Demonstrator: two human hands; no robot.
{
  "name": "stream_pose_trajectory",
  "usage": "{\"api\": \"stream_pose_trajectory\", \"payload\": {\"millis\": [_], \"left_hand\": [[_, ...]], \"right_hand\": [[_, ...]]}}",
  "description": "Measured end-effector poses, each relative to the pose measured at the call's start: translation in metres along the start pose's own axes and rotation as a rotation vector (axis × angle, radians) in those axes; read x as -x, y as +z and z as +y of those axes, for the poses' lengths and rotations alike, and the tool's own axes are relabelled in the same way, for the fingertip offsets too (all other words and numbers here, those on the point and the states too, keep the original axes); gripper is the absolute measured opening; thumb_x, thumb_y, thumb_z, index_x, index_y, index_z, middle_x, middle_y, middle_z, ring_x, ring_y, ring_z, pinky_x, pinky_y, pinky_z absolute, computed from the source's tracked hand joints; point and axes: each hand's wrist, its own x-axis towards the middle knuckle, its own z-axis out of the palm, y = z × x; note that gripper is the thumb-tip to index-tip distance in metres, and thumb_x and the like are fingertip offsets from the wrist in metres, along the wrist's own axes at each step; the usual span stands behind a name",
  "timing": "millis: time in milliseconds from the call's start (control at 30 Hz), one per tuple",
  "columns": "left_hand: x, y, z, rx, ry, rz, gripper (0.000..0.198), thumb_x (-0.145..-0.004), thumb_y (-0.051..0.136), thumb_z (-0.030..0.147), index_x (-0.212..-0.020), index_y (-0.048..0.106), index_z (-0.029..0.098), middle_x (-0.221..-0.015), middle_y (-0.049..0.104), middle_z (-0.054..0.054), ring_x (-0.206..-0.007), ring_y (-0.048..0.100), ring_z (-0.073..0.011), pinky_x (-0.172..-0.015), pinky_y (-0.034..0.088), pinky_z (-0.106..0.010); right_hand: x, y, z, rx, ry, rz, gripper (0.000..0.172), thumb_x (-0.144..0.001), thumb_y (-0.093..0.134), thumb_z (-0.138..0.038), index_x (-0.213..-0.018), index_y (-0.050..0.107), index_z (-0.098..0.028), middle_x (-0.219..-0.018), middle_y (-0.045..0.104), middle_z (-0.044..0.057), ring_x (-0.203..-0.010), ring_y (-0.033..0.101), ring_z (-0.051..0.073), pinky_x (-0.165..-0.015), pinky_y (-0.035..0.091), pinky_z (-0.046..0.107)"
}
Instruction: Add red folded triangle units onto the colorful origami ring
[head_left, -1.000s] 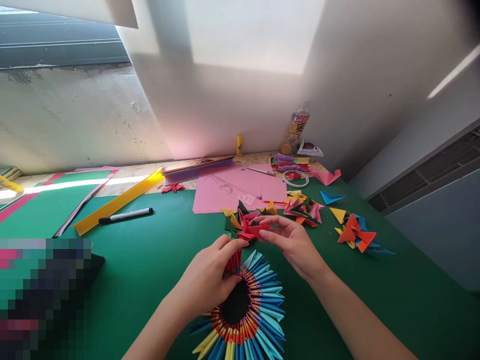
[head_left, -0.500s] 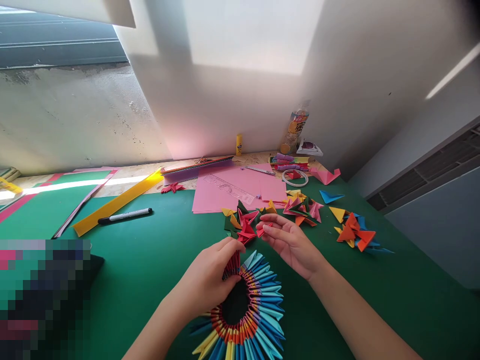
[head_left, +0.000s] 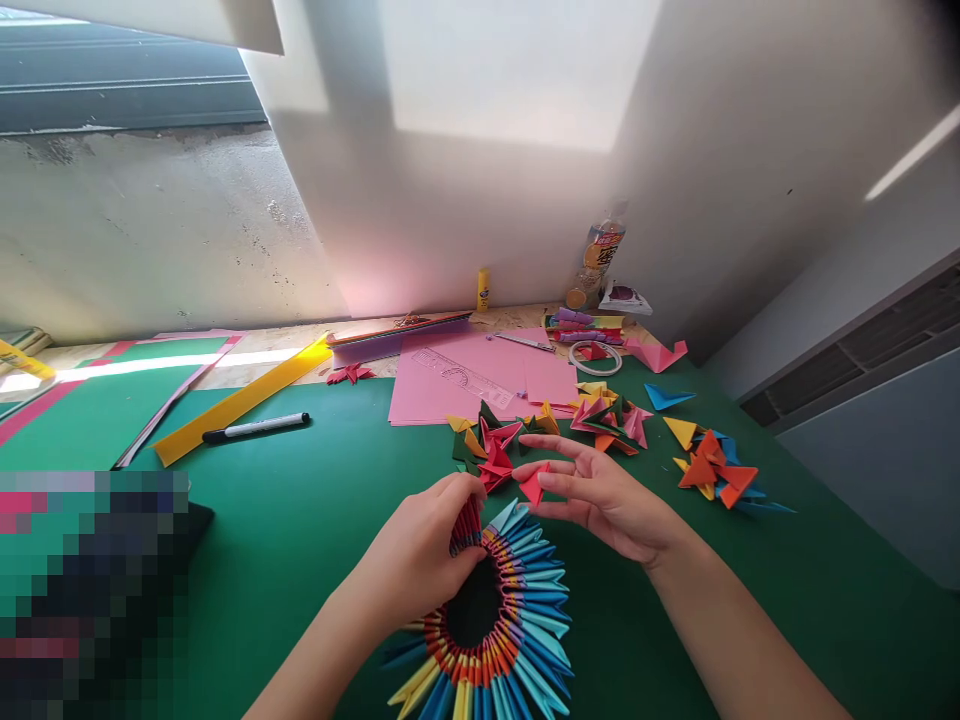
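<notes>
A ring of folded paper pieces (head_left: pixel 529 585), blue, light blue, yellow and orange, lies on the green table. My left hand (head_left: pixel 427 545) is closed around its upper left part, thumb on the inner side, over a run of red pieces (head_left: pixel 466 525). Just above the ring's top right, my right hand (head_left: pixel 600 495) pinches a small red folded paper triangle (head_left: pixel 534 486) between thumb and finger, its other fingers spread. Right behind the hands sits a pile of red, green and yellow folded pieces (head_left: pixel 491 445).
More folded pieces lie in a mixed pile (head_left: pixel 611 415) and an orange, yellow and blue pile (head_left: pixel 716 470). Behind are pink sheets (head_left: pixel 420 400), a white tape ring (head_left: pixel 595 358), a glue stick (head_left: pixel 483 290) and a bottle (head_left: pixel 600 255). A marker (head_left: pixel 256 428) lies left, near a yellow strip (head_left: pixel 240 400).
My right hand has moved slightly right and down with the red paper triangle, and its fingers have spread. The triangle now shows more fully. My left hand keeps its hold on the ring.
</notes>
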Motion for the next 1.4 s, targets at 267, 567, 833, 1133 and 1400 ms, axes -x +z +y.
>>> {"api": "stream_pose_trajectory", "payload": {"millis": [267, 567, 833, 1133, 1400], "left_hand": [[0.0, 0.001, 0.0, 0.04, -0.002, 0.013, 0.031, -0.071, 0.06, 0.012, -0.097, 0.047, 0.023, -0.096, 0.058, 0.0, -0.084, 0.052, -0.018, -0.073, 0.041, -0.03], [-0.002, 0.004, -0.002, 0.074, -0.015, 0.054, 0.033, -0.071, 0.066, 0.019, -0.1, 0.05, 0.023, -0.102, 0.061, -0.003, -0.092, 0.057, -0.0224, -0.077, 0.044, -0.033], [-0.005, 0.007, -0.005, 0.183, -0.019, 0.094, 0.056, -0.069, 0.066, 0.014, -0.119, 0.044, 0.027, -0.116, 0.06, -0.003, -0.104, 0.055, -0.0222, -0.086, 0.043, -0.034], [-0.005, 0.007, -0.004, 0.225, -0.041, 0.098, 0.058, -0.067, 0.067, 0.013, -0.119, 0.044, 0.025, -0.112, 0.062, -0.002, -0.099, 0.058, -0.0223, -0.083, 0.045, -0.033], [-0.005, 0.005, -0.002, 0.166, -0.054, 0.091, 0.049, -0.067, 0.068, 0.017, -0.111, 0.048, 0.023, -0.103, 0.065, -0.001, -0.089, 0.06, -0.0209, -0.074, 0.045, -0.03]], "right_hand": [[-0.004, 0.013, 0.008, -0.026, -0.011, -0.01, 0.05, -0.068, 0.075, -0.02, -0.113, 0.054, -0.02, -0.095, 0.07, 0.006, -0.07, 0.065, 0.008, -0.06, 0.052, 0.015], [-0.013, 0.029, 0.019, -0.125, -0.054, 0.033, 0.049, -0.065, 0.077, -0.021, -0.108, 0.054, -0.019, -0.094, 0.071, 0.006, -0.078, 0.065, 0.011, -0.07, 0.049, 0.019], [-0.015, 0.036, 0.025, -0.159, -0.111, 0.06, 0.036, -0.061, 0.08, -0.022, -0.087, 0.056, -0.019, -0.085, 0.072, 0.001, -0.077, 0.065, 0.011, -0.07, 0.046, 0.02], [-0.014, 0.043, 0.026, -0.111, -0.17, 0.08, 0.031, -0.063, 0.078, -0.024, -0.082, 0.055, -0.02, -0.078, 0.072, -0.001, -0.071, 0.064, 0.012, -0.07, 0.047, 0.024], [-0.016, 0.041, 0.027, -0.09, -0.259, 0.065, 0.029, -0.066, 0.076, -0.024, -0.085, 0.054, -0.02, -0.085, 0.072, 0.002, -0.083, 0.065, 0.014, -0.085, 0.046, 0.029]]}}
